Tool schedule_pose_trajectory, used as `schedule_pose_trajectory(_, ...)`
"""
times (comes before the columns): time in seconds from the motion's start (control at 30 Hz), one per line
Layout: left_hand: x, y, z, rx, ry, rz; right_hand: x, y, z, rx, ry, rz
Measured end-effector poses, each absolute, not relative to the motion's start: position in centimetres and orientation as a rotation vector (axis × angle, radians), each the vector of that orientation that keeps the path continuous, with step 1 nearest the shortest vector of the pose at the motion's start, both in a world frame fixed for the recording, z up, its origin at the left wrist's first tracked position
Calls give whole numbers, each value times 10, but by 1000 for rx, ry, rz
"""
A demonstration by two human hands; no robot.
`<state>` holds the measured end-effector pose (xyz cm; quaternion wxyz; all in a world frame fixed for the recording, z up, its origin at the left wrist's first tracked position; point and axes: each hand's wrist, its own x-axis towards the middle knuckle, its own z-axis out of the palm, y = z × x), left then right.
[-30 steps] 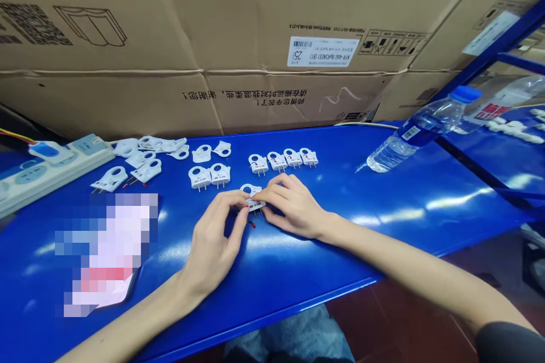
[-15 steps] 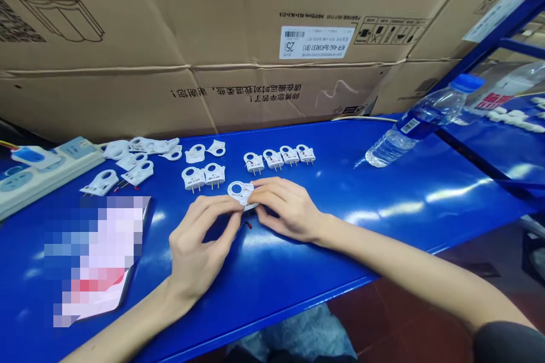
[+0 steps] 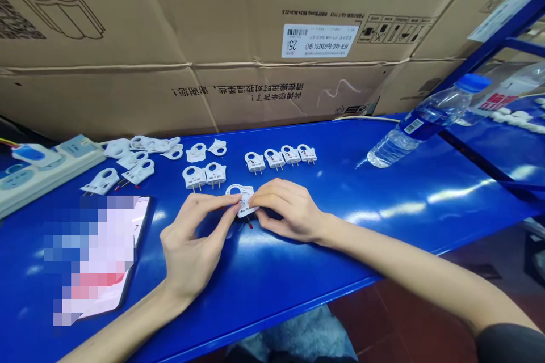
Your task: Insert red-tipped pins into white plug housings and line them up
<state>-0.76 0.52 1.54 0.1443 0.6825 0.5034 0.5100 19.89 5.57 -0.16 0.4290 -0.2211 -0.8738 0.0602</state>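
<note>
Two bare hands over the tabletop [image 3: 340, 249], both clamped on one little white plug [image 3: 246, 204]. Left hand [image 3: 189, 249] has thumb and index finger pinched on one side, right hand [image 3: 289, 210] has its fingers on the other side. The plug's right in front of the person, near the middle.

Looks like thin plastic to me, so I'd guess light, stiff and a bit slick. I'd hold it by the outer edges like they're doing and go easy on the ring end, which looks like the snappy part.

Can't see its underside, and the fingers cover a good bit of the face. Small red-tipped bit [image 3: 250, 226] just below it: no clue if it's attached or loose. Phone [image 3: 110, 294] off to the left has its screen mostly blurred out.

Farther back, four plugs [image 3: 281, 160] sit in a row, prongs showing but the insides too tiny to read. Pile of white pieces [image 3: 147, 147] overlaps too much to count. Power strip [image 3: 51, 167] runs out of view on the left, and the big cardboard box [image 3: 213, 39] behind is cut off up top.
</note>
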Motion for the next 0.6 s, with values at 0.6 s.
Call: schedule_pose_trajectory(0.6, -8, 6, 8, 1954, 1285, 1599, 201, 58, 0, -431, -2099, 28)
